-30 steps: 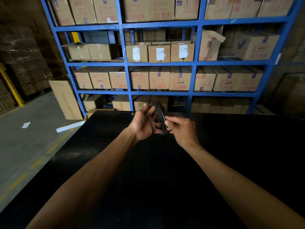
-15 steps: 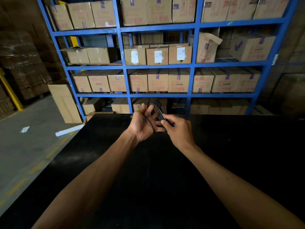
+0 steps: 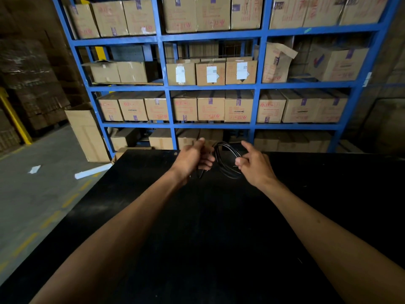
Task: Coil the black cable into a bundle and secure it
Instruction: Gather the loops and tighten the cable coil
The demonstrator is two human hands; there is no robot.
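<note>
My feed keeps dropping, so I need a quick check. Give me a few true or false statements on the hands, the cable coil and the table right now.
1. The black cable is looped into a coil held up between both hands. True.
2. The coil lies flat on the black table with neither hand on it. False: the left hand and right hand both hold it above the table.
3. The right hand pinches the coil's right side. True.
4. A tie visibly wraps the whole bundle. False: no wrap shows around the loops.
5. The shelves behind the table are bare. False: the blue rack holds cardboard boxes.
</note>
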